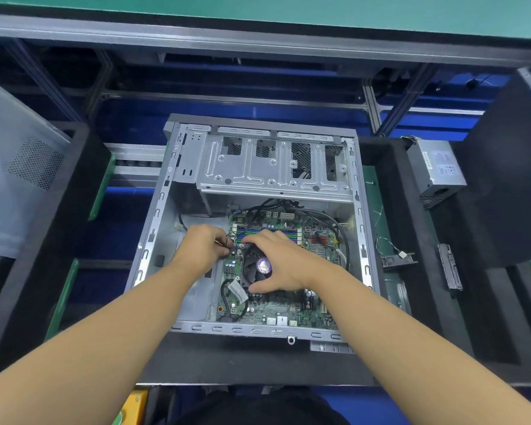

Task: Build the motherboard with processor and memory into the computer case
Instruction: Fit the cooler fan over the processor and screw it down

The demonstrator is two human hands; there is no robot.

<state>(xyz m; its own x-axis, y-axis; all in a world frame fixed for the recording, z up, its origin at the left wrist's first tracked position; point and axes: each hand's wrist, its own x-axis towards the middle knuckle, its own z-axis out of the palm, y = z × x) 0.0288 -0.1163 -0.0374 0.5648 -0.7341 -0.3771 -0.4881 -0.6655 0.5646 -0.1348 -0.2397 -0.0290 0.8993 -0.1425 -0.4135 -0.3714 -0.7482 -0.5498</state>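
The fingers [224, 240] of my left hand [201, 250] are curled tight and pinch a thin bundle of coloured wires [231, 243] just off the far-left corner of the black square cooler fan with the round purple label [253, 268]. I cannot make out whether a plug sits at their end. My right hand [284, 265] lies spread across that fan, its fingers nearly straight, tips past the far edge and thumb at the near edge, steadying rather than clutching. Under the fan the green printed motherboard [276, 314] lies flat inside the open grey steel computer case [154, 228], on the case floor to the fan's right and near side. The blue and green memory slots [252, 230] run just beyond the fan, and black cables [328, 219] loop further beyond and to its right. I judge the board stiff but fragile: it would flex and crack under a point load, so it is best held by its bare edges or by the fan's solid frame, never by the small upright parts or the slots. The wires are soft and light, and are better drawn by the plug than by the strands. Beyond the fan stands the perforated silver drive cage [258, 167], and well right of the fan, outside the case, a grey boxy power supply [436, 167].
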